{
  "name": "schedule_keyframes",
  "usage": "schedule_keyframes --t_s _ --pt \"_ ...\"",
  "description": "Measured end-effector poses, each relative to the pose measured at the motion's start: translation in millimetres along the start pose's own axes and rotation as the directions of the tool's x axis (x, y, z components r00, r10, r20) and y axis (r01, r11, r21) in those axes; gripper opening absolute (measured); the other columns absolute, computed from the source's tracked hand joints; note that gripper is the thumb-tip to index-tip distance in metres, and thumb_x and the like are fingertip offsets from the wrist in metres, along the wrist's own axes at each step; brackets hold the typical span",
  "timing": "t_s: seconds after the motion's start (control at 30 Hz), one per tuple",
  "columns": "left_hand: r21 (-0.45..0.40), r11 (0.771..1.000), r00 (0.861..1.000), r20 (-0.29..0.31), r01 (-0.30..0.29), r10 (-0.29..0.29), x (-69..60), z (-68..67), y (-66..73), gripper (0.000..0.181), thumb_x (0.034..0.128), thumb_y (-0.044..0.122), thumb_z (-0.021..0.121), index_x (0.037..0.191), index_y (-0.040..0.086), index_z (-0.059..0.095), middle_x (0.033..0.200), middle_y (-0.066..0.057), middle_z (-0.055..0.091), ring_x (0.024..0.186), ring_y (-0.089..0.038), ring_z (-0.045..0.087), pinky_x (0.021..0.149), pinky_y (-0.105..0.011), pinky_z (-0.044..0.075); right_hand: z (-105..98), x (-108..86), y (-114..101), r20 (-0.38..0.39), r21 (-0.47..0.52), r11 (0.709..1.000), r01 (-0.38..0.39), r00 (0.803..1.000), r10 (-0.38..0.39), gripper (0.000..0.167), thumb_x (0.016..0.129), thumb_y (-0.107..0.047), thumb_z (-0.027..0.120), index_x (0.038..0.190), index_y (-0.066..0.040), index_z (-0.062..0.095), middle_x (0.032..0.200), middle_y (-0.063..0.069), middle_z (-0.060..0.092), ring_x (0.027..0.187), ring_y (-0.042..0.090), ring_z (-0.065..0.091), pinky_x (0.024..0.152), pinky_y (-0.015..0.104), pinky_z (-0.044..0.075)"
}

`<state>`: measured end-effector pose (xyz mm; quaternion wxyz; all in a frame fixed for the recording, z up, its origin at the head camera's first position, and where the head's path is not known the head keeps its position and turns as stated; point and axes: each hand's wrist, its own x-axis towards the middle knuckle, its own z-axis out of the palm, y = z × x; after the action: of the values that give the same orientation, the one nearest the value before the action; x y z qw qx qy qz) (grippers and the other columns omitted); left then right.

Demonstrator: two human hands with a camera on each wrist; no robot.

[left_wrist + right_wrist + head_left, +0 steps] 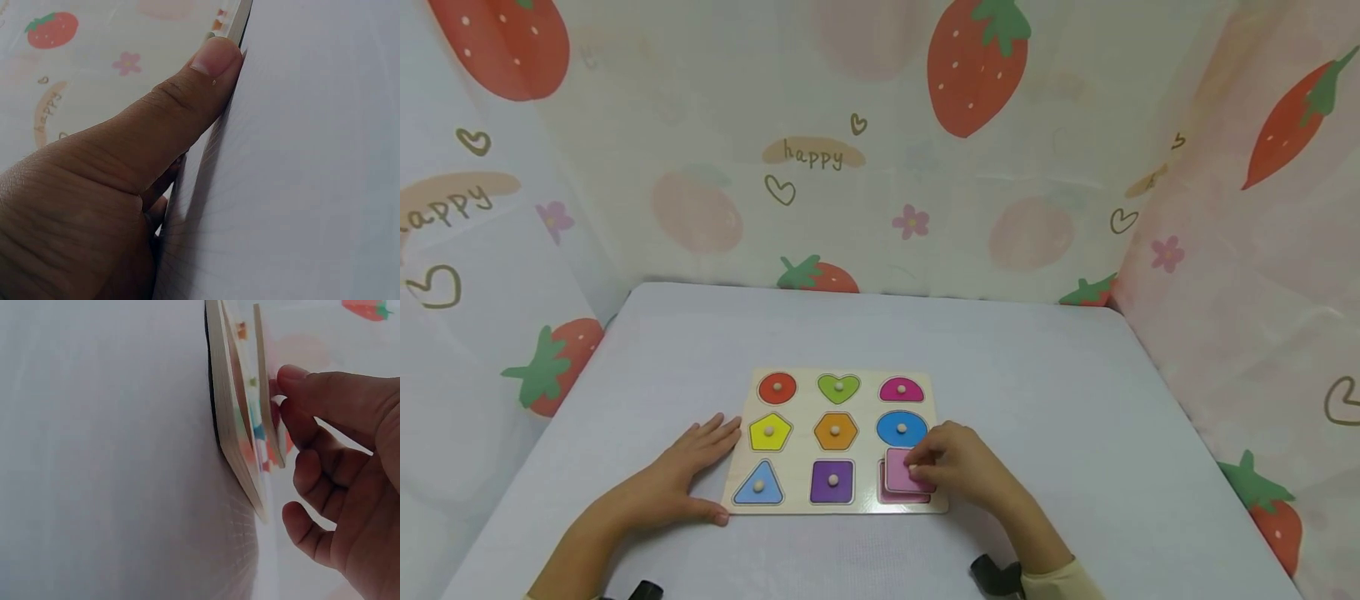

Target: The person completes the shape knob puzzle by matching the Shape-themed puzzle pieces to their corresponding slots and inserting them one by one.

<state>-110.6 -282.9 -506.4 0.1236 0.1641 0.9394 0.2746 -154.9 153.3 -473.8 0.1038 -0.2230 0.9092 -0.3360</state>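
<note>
A wooden peg puzzle board [797, 471] lies flat on the table with coloured shapes in its recesses. My right hand [962, 467] pinches the knob of a pink square puzzle piece [897, 471] and holds it just above the pink recess at the board's near right corner. In the right wrist view that piece [265, 387] is apart from the board [228, 394], with thumb and forefinger at its knob. My left hand [688, 471] lies with its fingers spread against the board's left edge. Its thumb [206, 75] touches the board's edge in the left wrist view.
Seated on the board are a blue triangle [759, 493], a purple square [832, 493], a blue oval [891, 437] and several other knobbed shapes. White cloth covers the table [1037, 375]. Strawberry-printed curtains [865, 100] hang behind and at both sides.
</note>
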Motion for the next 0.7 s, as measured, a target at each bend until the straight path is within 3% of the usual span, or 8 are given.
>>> schedule_keyframes --t_s 0.5,0.7 --pt "0.008 1.0 1.0 -0.004 0.002 -0.002 0.5 1.8 -1.9 0.121 0.0623 0.073 0.082 0.162 0.023 0.033 0.17 0.001 0.024 0.159 -0.033 0.009 0.125 -0.064 0.011 9.4 3.3 -0.6 0.082 0.054 0.997 -0.055 0.995 0.051 0.01 0.086 -0.023 0.084 0.096 -0.024 0.083 0.086 -0.015 0.068 0.092 0.014 0.058 0.073 0.024 0.055" --pt "-0.005 1.0 1.0 -0.015 -0.003 0.003 -1.5 2.1 -0.9 0.122 0.0616 0.073 0.083 0.161 0.021 0.034 0.17 0.002 0.025 0.159 -0.032 0.009 0.129 -0.052 0.006 11.2 4.1 -0.8 0.095 0.06 0.997 -0.041 0.995 0.035 0.01 0.086 -0.022 0.084 0.096 -0.022 0.083 0.083 -0.016 0.07 0.092 0.014 0.058 0.072 0.024 0.055"
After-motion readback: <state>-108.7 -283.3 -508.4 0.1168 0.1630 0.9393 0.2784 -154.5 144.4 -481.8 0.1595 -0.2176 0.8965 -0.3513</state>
